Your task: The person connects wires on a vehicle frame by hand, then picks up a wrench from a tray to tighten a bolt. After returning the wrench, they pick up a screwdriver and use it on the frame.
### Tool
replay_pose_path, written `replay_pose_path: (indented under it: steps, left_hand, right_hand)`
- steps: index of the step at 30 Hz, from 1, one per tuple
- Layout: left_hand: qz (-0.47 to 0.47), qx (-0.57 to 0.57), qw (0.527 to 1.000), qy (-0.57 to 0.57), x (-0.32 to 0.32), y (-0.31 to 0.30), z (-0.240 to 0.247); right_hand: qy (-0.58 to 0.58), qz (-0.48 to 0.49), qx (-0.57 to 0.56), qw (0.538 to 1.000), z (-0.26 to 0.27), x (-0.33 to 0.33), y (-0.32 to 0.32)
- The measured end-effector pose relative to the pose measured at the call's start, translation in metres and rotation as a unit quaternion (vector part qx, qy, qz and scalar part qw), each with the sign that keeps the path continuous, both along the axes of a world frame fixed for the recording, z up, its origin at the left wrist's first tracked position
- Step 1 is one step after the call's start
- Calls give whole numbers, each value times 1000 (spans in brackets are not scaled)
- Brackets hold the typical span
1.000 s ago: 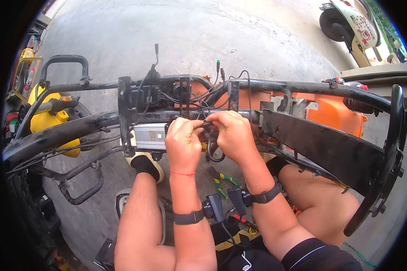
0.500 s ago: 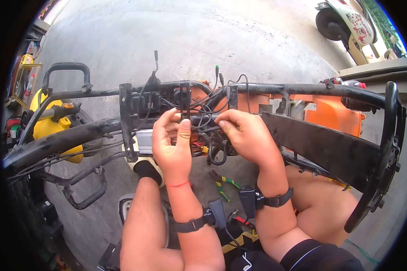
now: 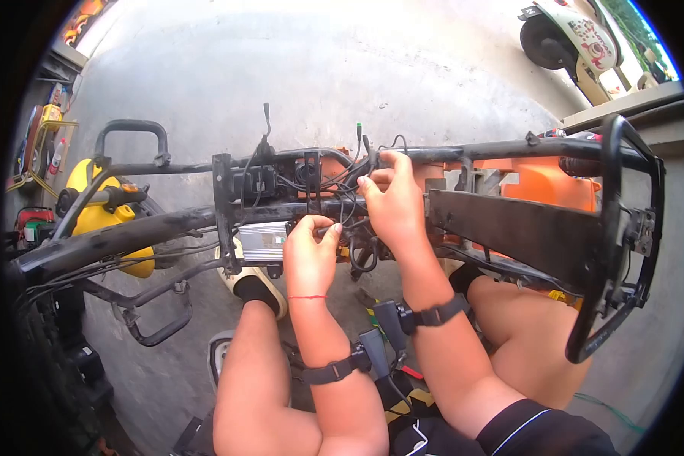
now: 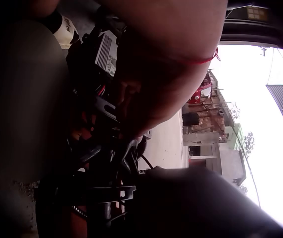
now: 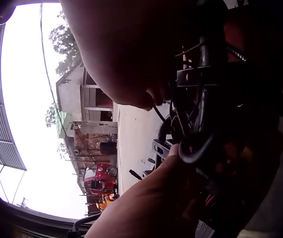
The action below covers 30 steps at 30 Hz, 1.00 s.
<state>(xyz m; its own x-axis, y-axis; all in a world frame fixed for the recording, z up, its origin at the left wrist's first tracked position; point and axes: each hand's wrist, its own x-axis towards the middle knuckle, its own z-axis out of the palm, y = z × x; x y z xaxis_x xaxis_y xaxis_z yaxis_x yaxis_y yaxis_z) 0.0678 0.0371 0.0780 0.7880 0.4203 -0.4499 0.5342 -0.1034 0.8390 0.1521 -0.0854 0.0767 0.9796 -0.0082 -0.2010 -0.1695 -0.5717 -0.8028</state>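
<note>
My left hand [image 3: 310,254] pinches a black cable [image 3: 341,226] between thumb and fingertips, beside a finned silver metal box [image 3: 263,242]. In the right wrist view, the left thumb presses at a curved black cable end [image 5: 195,152]. Above and to the right, my right hand [image 3: 397,204] reaches over the wire bundle [image 3: 334,176], with thumb and index finger apart and the other fingers bent. Its fingertips are right at thin black wires; the palm hides part of them. A thick black cable loop [image 3: 365,262] hangs below the hands from the black tubular frame [image 3: 501,149].
Orange plastic parts [image 3: 558,188] lie behind the frame at right. A yellow plastic container [image 3: 133,235] stands at left. A flat black plate [image 3: 509,232] spans the frame's right side. Pliers [image 3: 370,300] lie on the floor below. A white scooter [image 3: 577,42] stands far right.
My left hand first lifted off with spread fingers, then came back to pinch the cable. The right hand let go there and moved up to the wires. The head view shifted slightly.
</note>
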Motion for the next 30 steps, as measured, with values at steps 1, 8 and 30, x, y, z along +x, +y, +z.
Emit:
replay_pose_path:
  steps: [1,8,30]
  left_hand:
    - [-3,4,1000,-7,1,-2,1]
    - [14,77,990,-114,4,-13,27]
    - [135,-144,944,-263,22,-17,4]
  right_hand:
    - [-13,-9,82,997,-6,2,0]
    - [80,-20,289,954,6,-1,-2]
    - [-100,242,257,930,24,1,8]
